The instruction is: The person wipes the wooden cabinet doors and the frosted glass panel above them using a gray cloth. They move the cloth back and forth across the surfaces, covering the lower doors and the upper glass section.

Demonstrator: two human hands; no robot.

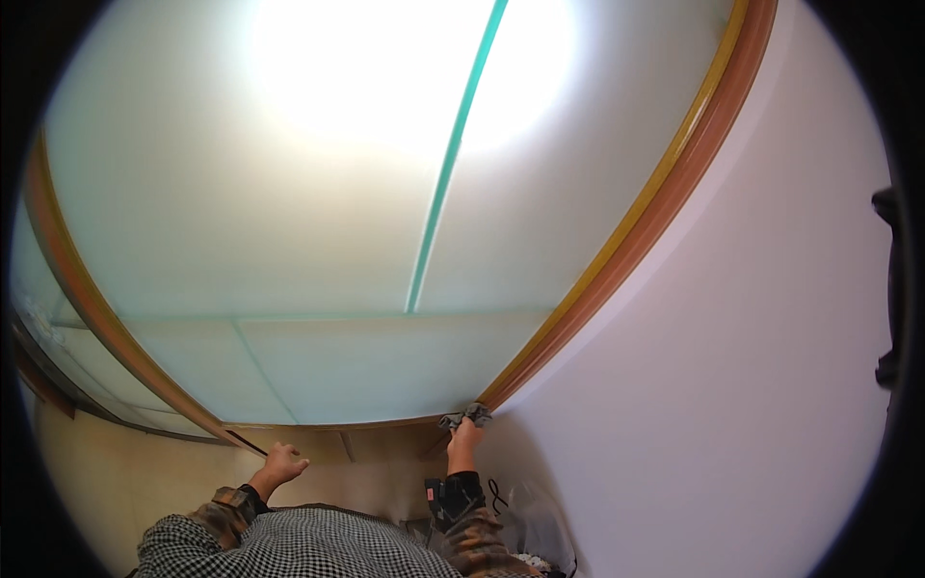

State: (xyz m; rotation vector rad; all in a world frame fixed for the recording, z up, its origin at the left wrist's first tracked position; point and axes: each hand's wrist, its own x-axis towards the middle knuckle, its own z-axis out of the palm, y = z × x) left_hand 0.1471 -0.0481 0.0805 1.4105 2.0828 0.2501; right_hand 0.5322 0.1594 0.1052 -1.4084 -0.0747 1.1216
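A large frosted glass panel (325, 246) with green stripes fills the view before me, set in a brown frame (636, 231) with a yellowish inner edge. Near the lower right corner of that frame, my right hand (466, 437) grips a crumpled grey cloth (468, 415) against it. My left hand (284, 464) is held below the lower left corner, fingers apart and with nothing seen in it. It is close to the lower end of the left frame upright (144, 354); whether it touches is unclear.
A white wall (708, 347) runs along the right. Low beside my right arm are a clear plastic bag (538, 520), a black looped cord (497, 496) and a dark object with a red patch (433, 494). The pale floor (137, 473) shows at lower left.
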